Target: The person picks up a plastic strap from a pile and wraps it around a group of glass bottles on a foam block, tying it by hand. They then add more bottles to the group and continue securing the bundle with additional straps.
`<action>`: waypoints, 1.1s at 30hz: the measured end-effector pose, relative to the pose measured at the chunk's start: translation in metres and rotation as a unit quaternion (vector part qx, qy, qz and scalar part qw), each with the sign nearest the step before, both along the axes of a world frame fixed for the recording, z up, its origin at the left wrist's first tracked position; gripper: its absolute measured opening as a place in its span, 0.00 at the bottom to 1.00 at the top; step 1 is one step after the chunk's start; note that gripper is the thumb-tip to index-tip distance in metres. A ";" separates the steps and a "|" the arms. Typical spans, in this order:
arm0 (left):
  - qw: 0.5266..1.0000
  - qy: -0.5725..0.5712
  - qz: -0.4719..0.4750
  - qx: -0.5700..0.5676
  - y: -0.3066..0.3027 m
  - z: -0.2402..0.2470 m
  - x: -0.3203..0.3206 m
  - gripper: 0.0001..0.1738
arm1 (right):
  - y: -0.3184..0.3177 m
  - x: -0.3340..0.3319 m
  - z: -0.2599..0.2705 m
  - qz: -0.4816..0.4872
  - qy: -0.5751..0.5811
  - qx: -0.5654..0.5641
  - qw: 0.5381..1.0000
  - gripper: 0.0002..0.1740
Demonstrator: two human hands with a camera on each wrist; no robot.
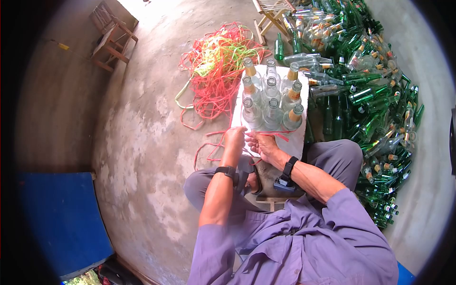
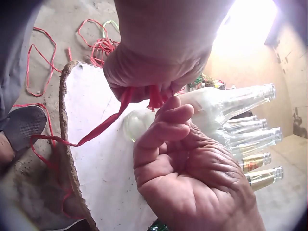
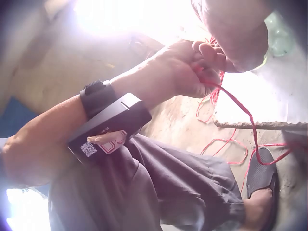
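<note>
In the head view, several clear glass bottles stand upright in a tight block on a white-topped board, some with orange-gold neck labels. A red plastic strip passes low in front of the nearest bottles. My left hand curls round the strip, and a length of it trails from the fist in the left wrist view. Close beside it, my right hand pinches the strip with bent fingers; the right palm faces the left wrist camera. The pinch itself is partly hidden.
A tangled heap of red and yellow-green strips lies on the floor beyond the left hand. Many green and clear bottles are piled along the right wall. A wooden chair stands far left, near a blue panel.
</note>
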State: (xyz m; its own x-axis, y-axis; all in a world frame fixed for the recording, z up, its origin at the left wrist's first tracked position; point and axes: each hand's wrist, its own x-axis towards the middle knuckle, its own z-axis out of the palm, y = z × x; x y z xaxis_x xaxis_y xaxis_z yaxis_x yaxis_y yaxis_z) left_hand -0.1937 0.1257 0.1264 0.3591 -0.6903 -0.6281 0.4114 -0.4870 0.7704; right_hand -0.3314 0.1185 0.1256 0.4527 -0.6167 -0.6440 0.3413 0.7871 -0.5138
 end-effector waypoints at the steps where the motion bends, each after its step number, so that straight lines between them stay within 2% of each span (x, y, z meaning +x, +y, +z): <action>1: 1.000 0.006 -0.002 0.005 0.001 0.001 0.000 0.06 | -0.001 0.000 0.002 0.000 0.009 -0.002 1.000 0.18; 5: 1.000 0.019 -0.018 -0.011 0.003 0.002 0.001 0.06 | -0.004 0.001 0.005 0.022 0.049 -0.007 0.999 0.17; 7: 0.997 0.065 -0.019 -0.029 0.004 -0.001 0.002 0.06 | -0.006 0.003 0.002 0.037 0.084 -0.003 0.996 0.15; 11: 0.993 0.104 -0.043 -0.019 0.007 0.005 0.006 0.06 | -0.006 0.002 0.002 0.037 0.060 -0.009 0.997 0.14; 13: 0.991 0.114 -0.071 -0.017 0.009 0.007 0.007 0.04 | -0.007 0.002 0.006 0.036 0.086 -0.014 0.996 0.13; 17: 0.989 0.114 -0.090 -0.036 0.010 0.010 0.006 0.05 | -0.007 0.003 0.008 0.021 0.058 -0.001 0.998 0.11; 20: 0.986 0.124 -0.099 -0.046 0.011 0.008 0.009 0.06 | -0.007 0.001 0.015 0.030 0.073 0.000 0.997 0.10; 22: 0.981 0.113 -0.147 -0.055 0.011 0.007 0.013 0.08 | -0.005 0.000 0.021 0.037 0.110 -0.013 0.993 0.10; 25: 0.985 0.104 -0.135 -0.038 0.011 0.008 0.011 0.07 | -0.008 -0.005 0.017 0.086 0.097 0.005 0.992 0.12; 29: 0.985 0.089 -0.141 -0.039 0.010 0.010 0.010 0.07 | -0.002 -0.006 0.026 0.075 0.104 -0.040 0.991 0.13; 31: 0.989 0.056 -0.133 -0.034 0.011 0.016 0.007 0.06 | -0.001 -0.004 0.031 0.085 0.154 -0.073 0.982 0.14; 33: 0.989 0.059 -0.132 -0.033 0.012 0.020 0.007 0.05 | -0.004 -0.005 0.037 0.081 0.141 -0.072 0.984 0.14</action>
